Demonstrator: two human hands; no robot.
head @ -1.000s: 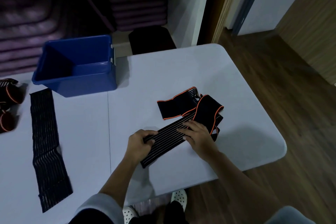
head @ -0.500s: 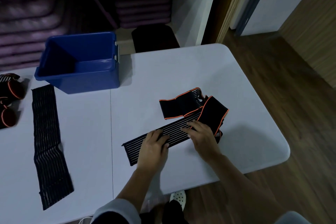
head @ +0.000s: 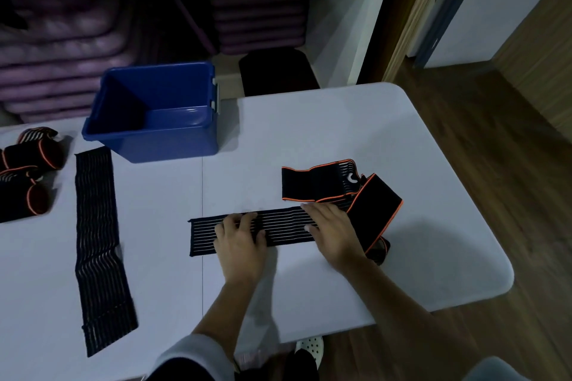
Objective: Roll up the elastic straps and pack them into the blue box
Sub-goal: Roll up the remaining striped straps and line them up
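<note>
1. The white table (head: 356,139) is the supporting surface. A thin seam (head: 202,182) runs front to back across its top, and its right-hand corners are rounded.
2. The blue box (head: 173,139) stands upright at the far edge, over the far end of the seam, open side up.
3. A striped strap (head: 99,244) lies flat and unrolled left of the seam, its far end near the box.
4. The rolled straps (head: 31,170), trimmed in orange, sit at the left edge.
5. A second striped strap (head: 288,227) lies flat with its left end across the seam. Its orange-trimmed portion (head: 374,207) lies folded at the right.
</note>
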